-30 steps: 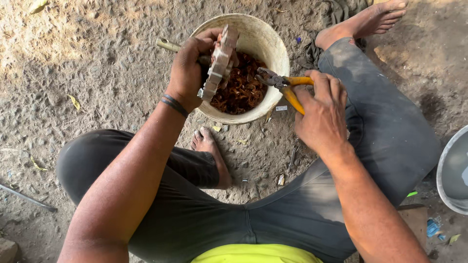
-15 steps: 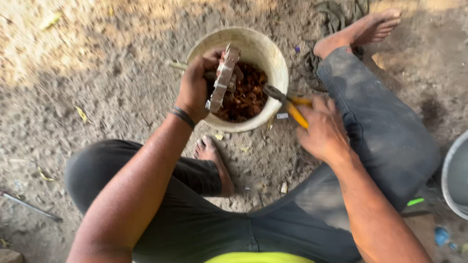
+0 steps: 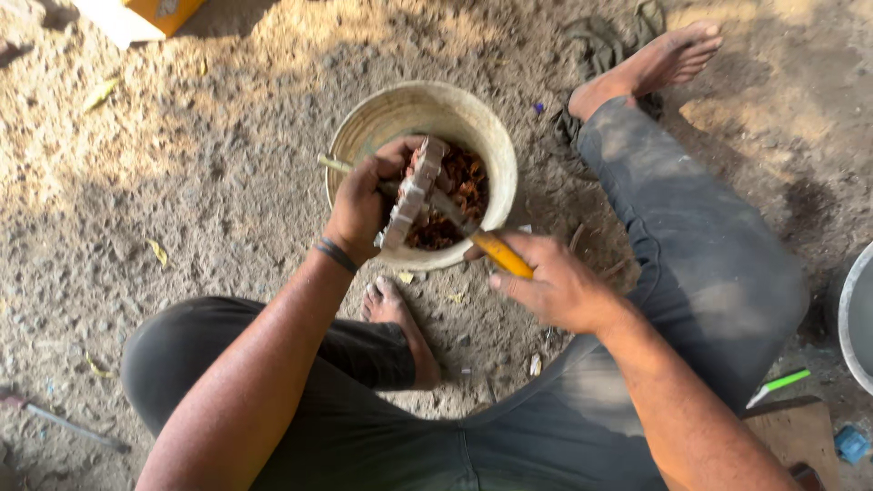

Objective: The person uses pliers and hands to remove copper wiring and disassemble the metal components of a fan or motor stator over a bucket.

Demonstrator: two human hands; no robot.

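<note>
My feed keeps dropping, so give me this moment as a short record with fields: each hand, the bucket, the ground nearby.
left hand: grips a pale ridged block over the bucket
right hand: holds yellow-handled pliers, tip at the block
bucket: pale, round, on sandy ground, reddish-brown scraps inside
nearby: green-tipped tool, metal basin at right edge

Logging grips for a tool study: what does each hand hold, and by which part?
The left hand grips a pale ridged block along its side, over the bucket. The right hand holds pliers by their yellow handles.
</note>
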